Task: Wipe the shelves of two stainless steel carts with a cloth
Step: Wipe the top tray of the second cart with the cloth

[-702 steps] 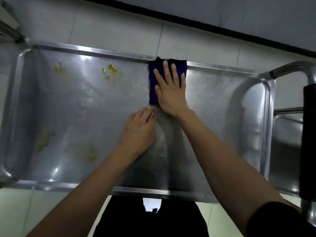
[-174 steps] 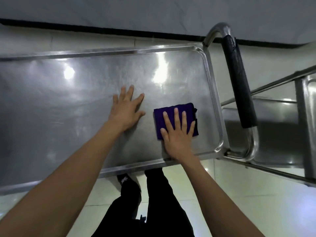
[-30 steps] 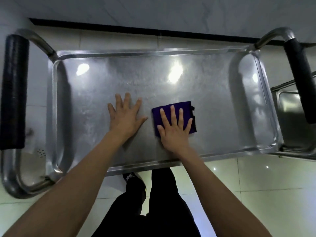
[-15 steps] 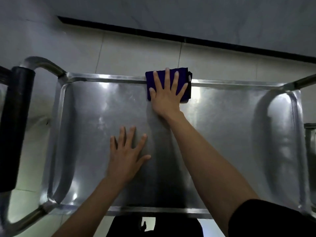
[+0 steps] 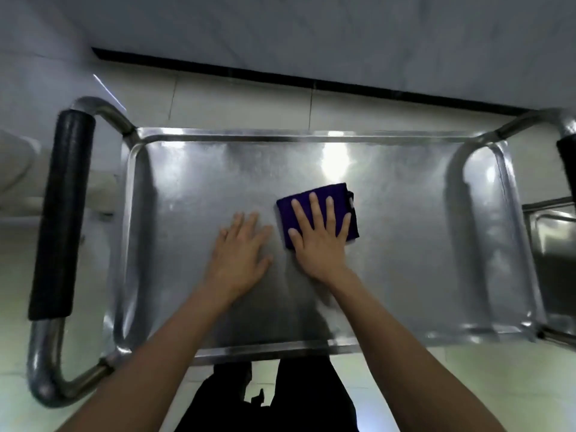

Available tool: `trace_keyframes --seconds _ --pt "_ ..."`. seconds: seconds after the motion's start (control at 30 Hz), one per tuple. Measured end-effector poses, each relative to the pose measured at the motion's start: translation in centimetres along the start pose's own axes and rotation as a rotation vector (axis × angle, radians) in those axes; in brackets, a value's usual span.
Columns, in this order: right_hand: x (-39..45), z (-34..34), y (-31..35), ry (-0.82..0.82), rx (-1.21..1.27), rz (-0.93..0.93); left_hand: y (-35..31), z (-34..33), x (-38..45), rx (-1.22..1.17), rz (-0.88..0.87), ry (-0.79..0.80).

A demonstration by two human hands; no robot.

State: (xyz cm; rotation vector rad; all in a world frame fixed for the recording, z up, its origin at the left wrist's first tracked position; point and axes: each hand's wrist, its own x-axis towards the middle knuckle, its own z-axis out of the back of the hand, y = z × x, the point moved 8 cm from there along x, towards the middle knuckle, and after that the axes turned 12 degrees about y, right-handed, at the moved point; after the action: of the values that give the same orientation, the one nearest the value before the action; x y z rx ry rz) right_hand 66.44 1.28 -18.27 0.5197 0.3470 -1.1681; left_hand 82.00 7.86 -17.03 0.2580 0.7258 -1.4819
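Top shelf [image 5: 405, 213] of the steel cart, seen from above. Your right hand [image 5: 321, 241] lies flat with fingers spread, pressing the folded purple cloth [image 5: 314, 198] against the shelf slightly right of centre; it grasps nothing. Your left hand [image 5: 240, 254] rests palm down, released, on the bare metal just beside the cloth. A black-sleeved handle [image 5: 60, 213] closes the cart's left end. A 2nd cart's shelf [image 5: 551, 244] shows at the right edge. Your dark trousers [image 5: 280, 400] stand against the near rim, on the pale tiled floor [image 5: 243, 101].
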Motion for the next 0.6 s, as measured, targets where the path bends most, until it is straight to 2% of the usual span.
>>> trace_keyframes --seconds 0.27,0.43,0.6 --pt "-13.7 -8.4 2.3 0.003 0.002 -0.132 1.7 -0.8 -3.1 0.162 -0.049 0.055" --pt "-19.3 -11.7 3.9 -0.029 -0.021 -0.157 1.5 -0.4 -3.2 0.100 -0.095 0.060" --pt "-20.7 -12.8 4.8 -0.002 -0.028 -0.169 2.2 0.1 -3.5 0.050 -0.117 -0.003"
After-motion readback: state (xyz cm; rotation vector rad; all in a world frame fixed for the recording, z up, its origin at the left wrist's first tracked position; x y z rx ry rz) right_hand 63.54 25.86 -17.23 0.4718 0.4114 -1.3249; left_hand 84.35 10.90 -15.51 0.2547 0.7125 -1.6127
